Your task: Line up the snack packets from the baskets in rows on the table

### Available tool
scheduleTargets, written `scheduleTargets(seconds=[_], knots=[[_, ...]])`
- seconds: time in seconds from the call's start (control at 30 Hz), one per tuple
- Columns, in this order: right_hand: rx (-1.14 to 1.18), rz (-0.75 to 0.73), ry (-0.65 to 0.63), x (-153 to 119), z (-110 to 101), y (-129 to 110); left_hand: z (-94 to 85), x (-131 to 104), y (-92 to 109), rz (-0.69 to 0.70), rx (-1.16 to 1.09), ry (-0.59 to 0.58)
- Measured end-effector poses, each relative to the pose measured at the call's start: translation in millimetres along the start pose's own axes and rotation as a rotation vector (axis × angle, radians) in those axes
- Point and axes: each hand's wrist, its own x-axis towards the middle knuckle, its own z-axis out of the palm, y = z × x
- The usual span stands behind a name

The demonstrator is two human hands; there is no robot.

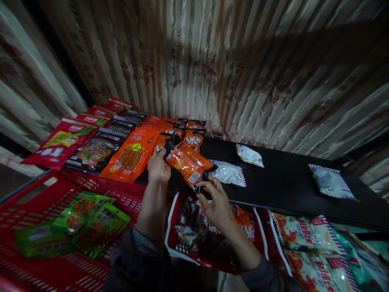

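Above the front edge of a black shelf (273,182), an orange and black snack bag (190,161) hangs tilted between my hands. My right hand (215,200) pinches its lower right corner. My left hand (159,168) is closed at the left, by the top end of an orange bag with black edges (161,142); the fingertips are partly hidden. Similar small orange bags (193,138) lie behind on the shelf. Left of them are large orange bags (130,156), dark bags (94,150) and red bags (62,142).
A red basket with mixed snacks (197,259) sits below my hands. Green packets (100,227) lie in a larger red basket (133,194) at left. White packets (229,173) lie on the shelf. More bags (306,235) are at lower right; a ribbed curtain (243,73) hangs behind.
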Motion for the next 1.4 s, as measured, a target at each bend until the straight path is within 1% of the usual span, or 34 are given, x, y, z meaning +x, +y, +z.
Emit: scheduleTargets(seconds=[0.07,0.13,0.17,0.3,0.37,0.47,0.57,0.67,0.73,0.87,0.97,1.07,1.13,1.2,1.33,1.4], knots=[[0.173,0.075,0.009,1,-1,-1,-2.4,3,-1,-0.009,0.015,-0.013],[0.344,0.189,0.024,3,-1,-1,-4.4,5,-1,-0.017,0.028,-0.035],[0.431,0.258,0.051,4,0,-1,-5.0,6,-1,-0.021,0.033,-0.045],[0.771,0.527,0.262,9,5,-1,-5.3,5,-2,-0.019,0.054,-0.075],[0.88,0.618,0.327,11,6,-3,-4.7,3,-3,-0.017,0.062,-0.098],[0.923,0.691,0.314,12,5,-5,-4.1,1,-6,-0.013,0.061,-0.146],[0.9,0.701,0.287,12,2,-8,-3.8,-1,-8,-0.018,0.049,-0.159],[0.877,0.685,0.313,12,2,-8,-3.0,-4,-6,-0.05,0.046,-0.157],[0.863,0.679,0.32,11,4,-6,-2.2,-7,-2,-0.048,0.057,-0.182],[0.799,0.634,0.308,9,3,0,-3.0,-13,13,-0.038,0.139,-0.291],[0.752,0.606,0.294,7,-2,3,-7.4,-15,25,-0.025,0.274,-0.404],[0.712,0.584,0.249,3,-8,6,-12.3,-14,32,0.04,0.418,-0.464],[0.679,0.561,0.214,1,-12,9,-14.1,-13,34,0.112,0.507,-0.462],[0.654,0.549,0.186,-2,-16,11,-14.4,-13,34,0.143,0.572,-0.461],[0.646,0.561,0.114,-2,-23,15,-12.9,-15,31,0.048,0.601,-0.45],[0.625,0.556,0.093,-2,-25,16,-13.0,-14,29,0.029,0.6,-0.45]])
